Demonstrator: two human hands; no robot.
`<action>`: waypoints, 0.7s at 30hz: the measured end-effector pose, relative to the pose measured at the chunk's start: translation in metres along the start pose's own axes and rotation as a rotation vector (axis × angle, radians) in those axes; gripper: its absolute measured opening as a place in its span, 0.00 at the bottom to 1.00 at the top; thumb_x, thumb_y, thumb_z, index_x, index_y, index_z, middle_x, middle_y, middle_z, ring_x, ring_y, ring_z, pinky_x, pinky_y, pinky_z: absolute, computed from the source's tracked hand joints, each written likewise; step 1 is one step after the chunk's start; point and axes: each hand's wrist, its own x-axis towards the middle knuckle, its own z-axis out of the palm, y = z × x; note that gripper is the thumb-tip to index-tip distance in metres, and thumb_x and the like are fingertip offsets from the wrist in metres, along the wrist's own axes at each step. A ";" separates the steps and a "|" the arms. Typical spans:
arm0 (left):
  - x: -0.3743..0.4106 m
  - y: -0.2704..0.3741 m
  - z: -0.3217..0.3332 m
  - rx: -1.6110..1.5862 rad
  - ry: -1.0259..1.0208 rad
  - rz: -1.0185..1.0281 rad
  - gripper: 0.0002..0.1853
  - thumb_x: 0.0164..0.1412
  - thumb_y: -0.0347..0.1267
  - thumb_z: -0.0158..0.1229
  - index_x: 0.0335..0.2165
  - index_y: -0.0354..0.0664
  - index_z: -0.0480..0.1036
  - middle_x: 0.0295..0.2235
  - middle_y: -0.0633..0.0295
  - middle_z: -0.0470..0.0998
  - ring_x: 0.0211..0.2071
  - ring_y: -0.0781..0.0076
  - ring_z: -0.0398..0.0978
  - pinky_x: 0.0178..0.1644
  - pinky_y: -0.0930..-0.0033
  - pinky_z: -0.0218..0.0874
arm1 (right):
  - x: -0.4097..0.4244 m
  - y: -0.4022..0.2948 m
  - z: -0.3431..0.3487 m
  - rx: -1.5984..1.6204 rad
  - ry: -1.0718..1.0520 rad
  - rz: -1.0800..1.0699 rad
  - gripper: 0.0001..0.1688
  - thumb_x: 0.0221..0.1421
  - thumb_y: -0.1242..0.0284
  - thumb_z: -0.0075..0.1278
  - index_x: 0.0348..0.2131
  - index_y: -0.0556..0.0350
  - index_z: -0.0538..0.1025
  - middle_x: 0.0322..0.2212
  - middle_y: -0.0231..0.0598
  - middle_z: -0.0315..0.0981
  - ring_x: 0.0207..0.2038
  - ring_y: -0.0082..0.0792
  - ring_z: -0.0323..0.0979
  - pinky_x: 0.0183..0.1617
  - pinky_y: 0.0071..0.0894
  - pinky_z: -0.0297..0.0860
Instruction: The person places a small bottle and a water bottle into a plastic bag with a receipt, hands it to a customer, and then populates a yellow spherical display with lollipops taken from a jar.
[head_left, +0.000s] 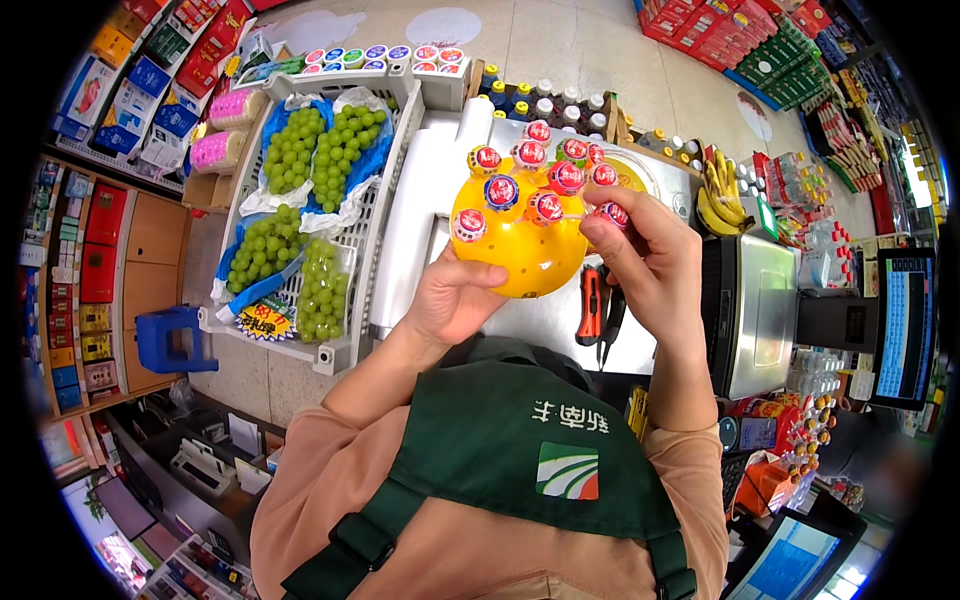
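Observation:
A glossy yellow lollipop holder (517, 255), rounded and dotted with small holes, rests in my left hand (465, 289), the thumb lying over its near side. Wrapped lollipops (500, 193) stand out of its far part, while several holes on the near part hold no stick. Between the thumb and fingers of my right hand (637, 255) is one lollipop (613, 215), close to the holder's right edge. Whether its stick sits in a hole is hidden. Below lie an orange-and-black utility knife (590, 306) and a black-handled tool (613, 319) on the metal counter (637, 349).
To the left, a grey plastic crate (390, 180) holds bunches of green grapes (292, 150). Bottled drinks (544, 109) line the counter's far side. Bananas (721, 199) and a metal-topped scale (761, 315) are at right, near a monitor (906, 326). A blue stool (171, 341) stands on the floor.

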 end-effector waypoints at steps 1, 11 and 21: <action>0.000 0.000 -0.001 0.004 -0.002 -0.005 0.40 0.42 0.20 0.54 0.57 0.39 0.54 0.53 0.53 0.65 0.56 0.55 0.61 0.61 0.50 0.48 | 0.000 0.000 0.001 0.009 0.009 0.008 0.15 0.49 0.74 0.58 0.38 0.61 0.75 0.18 0.32 0.66 0.19 0.16 0.62 0.24 0.17 0.61; 0.003 -0.005 -0.001 -0.125 -0.045 -0.089 0.39 0.44 0.16 0.51 0.57 0.42 0.54 0.53 0.56 0.64 0.56 0.56 0.61 0.60 0.51 0.51 | 0.004 0.027 0.013 -0.248 0.181 -0.565 0.22 0.45 0.74 0.61 0.42 0.63 0.73 0.25 0.40 0.75 0.17 0.26 0.67 0.23 0.21 0.66; -0.011 0.025 -0.017 -0.047 0.052 0.144 0.37 0.43 0.20 0.51 0.56 0.38 0.56 0.55 0.53 0.63 0.57 0.54 0.60 0.61 0.49 0.48 | 0.068 0.121 -0.019 -0.713 -0.305 0.156 0.16 0.47 0.65 0.52 0.31 0.61 0.78 0.27 0.48 0.76 0.31 0.42 0.75 0.36 0.34 0.70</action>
